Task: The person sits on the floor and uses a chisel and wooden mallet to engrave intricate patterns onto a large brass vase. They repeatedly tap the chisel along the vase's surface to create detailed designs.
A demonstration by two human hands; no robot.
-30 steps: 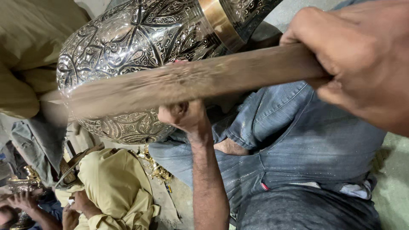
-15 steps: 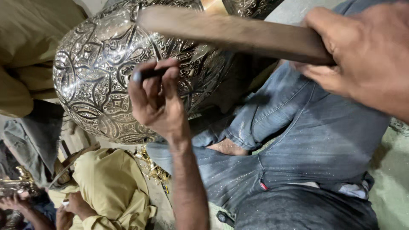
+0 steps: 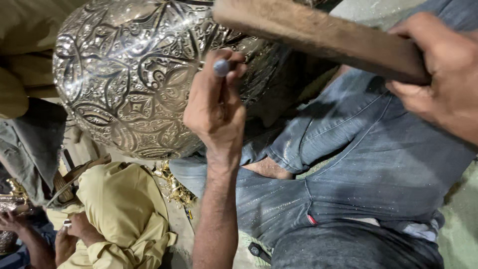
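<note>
A large silver metal vessel (image 3: 134,74) with embossed flower and leaf patterns lies across my lap, filling the upper left. My left hand (image 3: 215,107) pinches a thin metal punch (image 3: 222,67), its blunt grey head toward me and its tip against the vessel's side. My right hand (image 3: 440,82) at the upper right grips a thick worn wooden mallet (image 3: 318,37), raised above the punch and slanting toward the top centre. My legs in blue jeans (image 3: 358,164) sit beneath.
A person in yellow-beige clothes (image 3: 119,209) sits at the lower left, their hands (image 3: 69,236) low near the frame's edge. Small golden metal pieces (image 3: 172,184) lie under the vessel. Grey cloth (image 3: 30,144) hangs at the left. Pale floor shows at the right edge.
The mallet has swung up from lying across the vessel to a raised position. My left hand has climbed higher on the vessel with the punch.
</note>
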